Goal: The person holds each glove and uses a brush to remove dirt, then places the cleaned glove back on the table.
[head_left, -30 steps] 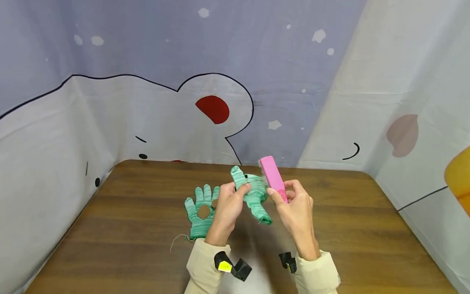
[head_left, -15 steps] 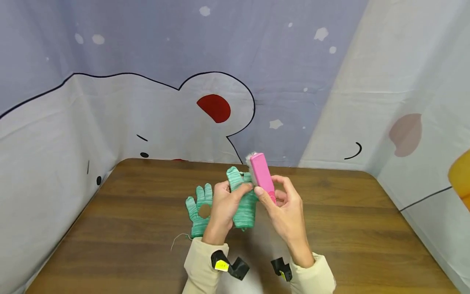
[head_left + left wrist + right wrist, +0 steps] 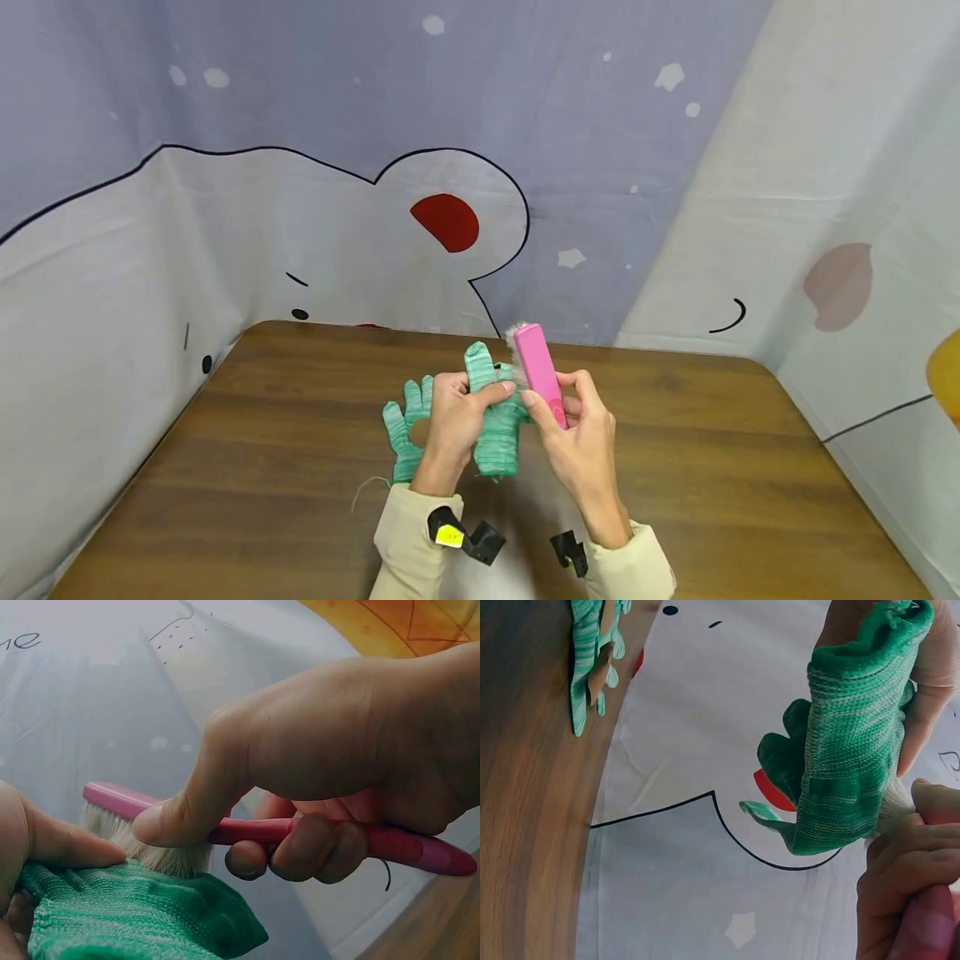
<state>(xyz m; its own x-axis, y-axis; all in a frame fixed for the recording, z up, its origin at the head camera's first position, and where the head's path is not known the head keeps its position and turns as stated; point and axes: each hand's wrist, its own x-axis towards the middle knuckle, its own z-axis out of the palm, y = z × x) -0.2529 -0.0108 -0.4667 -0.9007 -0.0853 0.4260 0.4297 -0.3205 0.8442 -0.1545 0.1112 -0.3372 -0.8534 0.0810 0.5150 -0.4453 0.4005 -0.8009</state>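
Note:
My left hand (image 3: 454, 421) pinches a green knitted glove (image 3: 498, 437) between thumb and fingers, holding it above the table. In my right hand (image 3: 583, 446) is a pink brush (image 3: 538, 367), gripped by its handle. Its pale bristles (image 3: 154, 844) touch the knit close to my left thumb in the left wrist view. The glove (image 3: 859, 735) hangs with its cuff toward me, and its fingers show on the far side in the right wrist view. A second green glove (image 3: 405, 458) lies on the table beside my left hand, partly covered by it.
A brown wooden table (image 3: 247, 467) spreads beneath both hands. White and lilac printed cloth (image 3: 337, 233) stands behind the table and along its sides. A loose thread (image 3: 362, 487) trails from the lying glove. Something yellow (image 3: 947, 375) shows at the right edge.
The held glove has turned from a slant to hanging with its cuff downward. The brush has moved left, onto the glove near my left thumb. Both hands keep their holds.

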